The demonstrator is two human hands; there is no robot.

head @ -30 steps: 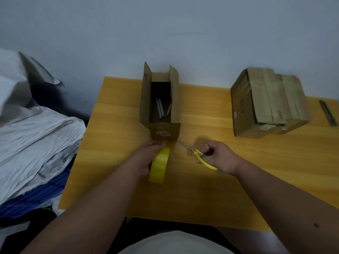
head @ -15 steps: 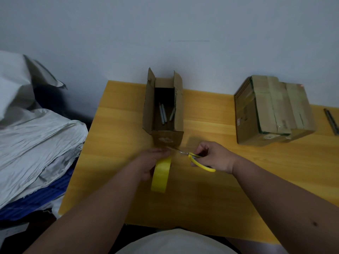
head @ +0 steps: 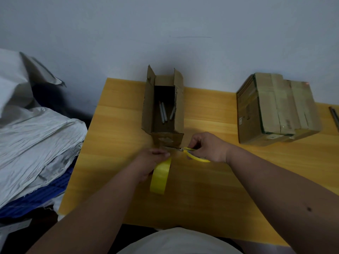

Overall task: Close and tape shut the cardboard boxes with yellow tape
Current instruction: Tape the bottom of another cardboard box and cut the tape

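- Just in front of the open box (head: 162,107), at its near end wall, we see both hands close together over the bench (head: 211,189).
- Left hand (head: 148,162) is clamped on the yellow tape roll (head: 160,177), held on edge.
- Right hand (head: 207,145) grips the yellow-handled scissors (head: 192,154), blades pointing at the left hand's fingertips.
- The box's long flaps stand upright; grey rods (head: 163,114) lie inside.
- Right of the box, well apart, sits the closed box (head: 275,109); bare bench lies between.
- We cannot make out any pulled strip; the blades are blurred.
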